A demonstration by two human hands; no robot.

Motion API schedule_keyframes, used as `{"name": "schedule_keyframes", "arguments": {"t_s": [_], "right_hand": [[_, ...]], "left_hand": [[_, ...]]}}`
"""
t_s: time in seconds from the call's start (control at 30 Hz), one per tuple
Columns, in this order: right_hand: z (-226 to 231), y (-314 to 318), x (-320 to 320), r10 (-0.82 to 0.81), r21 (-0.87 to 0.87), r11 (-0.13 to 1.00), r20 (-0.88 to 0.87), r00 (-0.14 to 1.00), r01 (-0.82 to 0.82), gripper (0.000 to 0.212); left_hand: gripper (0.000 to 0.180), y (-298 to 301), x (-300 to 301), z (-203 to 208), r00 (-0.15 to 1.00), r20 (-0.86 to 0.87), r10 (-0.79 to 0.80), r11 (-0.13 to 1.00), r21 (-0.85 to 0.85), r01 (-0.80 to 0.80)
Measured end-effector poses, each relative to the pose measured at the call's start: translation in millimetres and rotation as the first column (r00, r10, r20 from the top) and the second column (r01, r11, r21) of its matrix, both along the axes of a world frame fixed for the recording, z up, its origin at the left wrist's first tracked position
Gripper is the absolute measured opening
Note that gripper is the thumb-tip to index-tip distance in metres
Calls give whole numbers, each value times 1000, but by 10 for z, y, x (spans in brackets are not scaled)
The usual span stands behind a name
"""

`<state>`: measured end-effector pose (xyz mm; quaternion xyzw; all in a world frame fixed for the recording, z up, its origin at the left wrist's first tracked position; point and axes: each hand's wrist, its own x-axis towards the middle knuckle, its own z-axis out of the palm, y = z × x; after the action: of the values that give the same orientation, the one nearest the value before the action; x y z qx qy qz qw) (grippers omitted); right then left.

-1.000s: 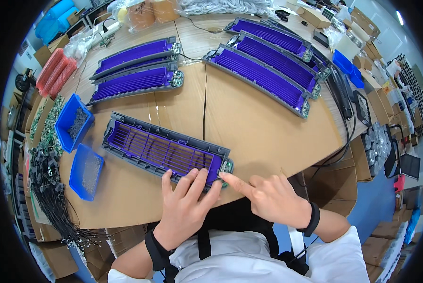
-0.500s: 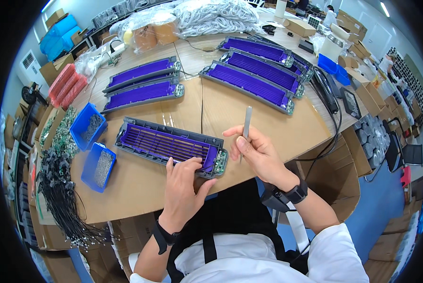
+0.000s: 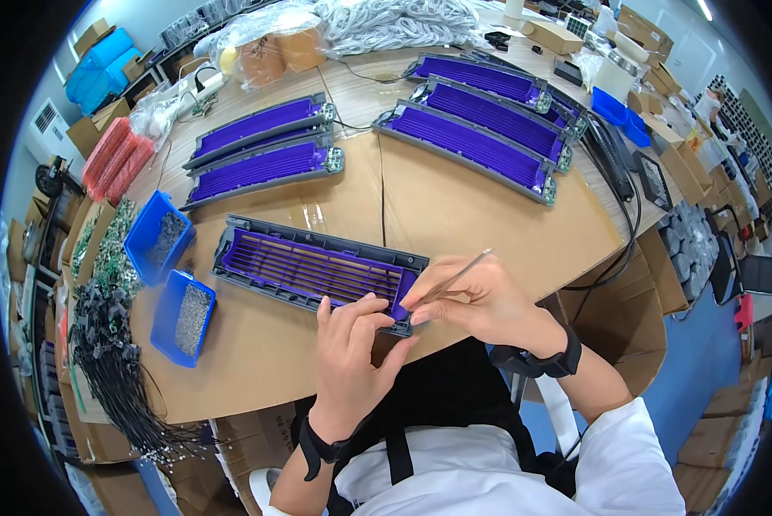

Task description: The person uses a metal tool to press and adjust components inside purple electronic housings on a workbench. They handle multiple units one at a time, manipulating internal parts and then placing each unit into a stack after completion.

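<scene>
A long grey housing with a purple slatted grille (image 3: 313, 268) lies on the cardboard in front of me. My left hand (image 3: 349, 357) rests its slightly bent fingertips on the near edge, toward the right end, the thumb spread apart from them. Metal tweezers (image 3: 469, 268) slant up out of my right hand (image 3: 480, 301), pinched between thumb and fingers. That hand is bent down over the housing's right end and covers most of the green circuit board there. What the tweezers' tips touch is hidden.
Left of the housing stand two blue bins (image 3: 182, 318) of small parts, beside a bundle of black cables (image 3: 102, 361) and a heap of circuit boards (image 3: 115, 249). More purple-grilled housings (image 3: 265, 172) lie farther back, on both sides. Bagged white cables (image 3: 394, 26) fill the far edge.
My right hand has moved left and down onto the housing's right end, tilting the tweezers from upright to slanted. My left hand stays at the near edge. The whole view has shifted slightly.
</scene>
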<state>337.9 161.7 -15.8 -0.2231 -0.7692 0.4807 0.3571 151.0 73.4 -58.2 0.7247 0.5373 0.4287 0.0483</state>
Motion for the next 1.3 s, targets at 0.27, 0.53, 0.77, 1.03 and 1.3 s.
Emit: {"name": "schedule_keyframes", "arguments": {"t_s": [0.27, 0.53, 0.77, 1.03, 1.3], "right_hand": [[-29, 43, -73, -37, 74, 997, 24, 999, 35, 9], [-38, 103, -118, 12, 75, 997, 99, 995, -20, 5], [-105, 114, -189, 29, 47, 998, 112, 993, -35, 4], [-3, 164, -149, 92, 25, 995, 233, 968, -100, 6], [-128, 73, 93, -4, -239, 971, -72, 997, -13, 5]], "left_hand": [[32, 24, 1, 74, 999, -35, -19, 1000, -23, 18], [29, 106, -22, 104, 985, -159, -64, 998, 9, 66], [27, 150, -113, 129, 983, -81, -168, 986, -25, 166], [22, 181, -116, 140, 976, -104, -191, 981, 6, 193], [19, 154, -97, 193, 960, -202, -192, 980, 13, 199]]}}
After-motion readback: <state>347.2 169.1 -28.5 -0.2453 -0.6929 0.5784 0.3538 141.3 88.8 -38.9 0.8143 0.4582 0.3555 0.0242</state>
